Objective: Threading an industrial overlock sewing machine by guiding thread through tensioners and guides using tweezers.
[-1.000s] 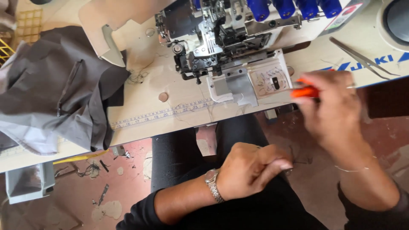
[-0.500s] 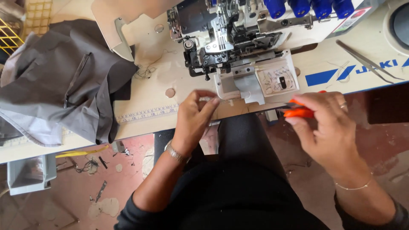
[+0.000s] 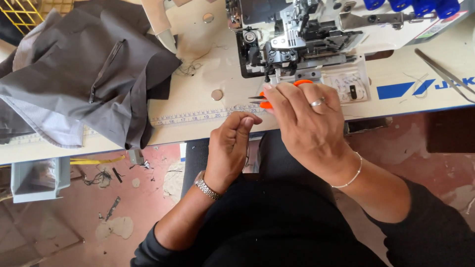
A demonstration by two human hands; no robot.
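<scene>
Between right-hand fingers [image 3: 277, 99], orange snips [image 3: 265, 101].

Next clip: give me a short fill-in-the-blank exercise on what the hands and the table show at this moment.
1. The right hand holds small snips with ____ handles.
2. The left hand, curled at the table edge, wears a metal ____ on its wrist.
3. The grey garment lies to the ____ of the sewing machine.
4. On the right hand's finger sits a ____.

Missing words: orange; watch; left; ring
</scene>
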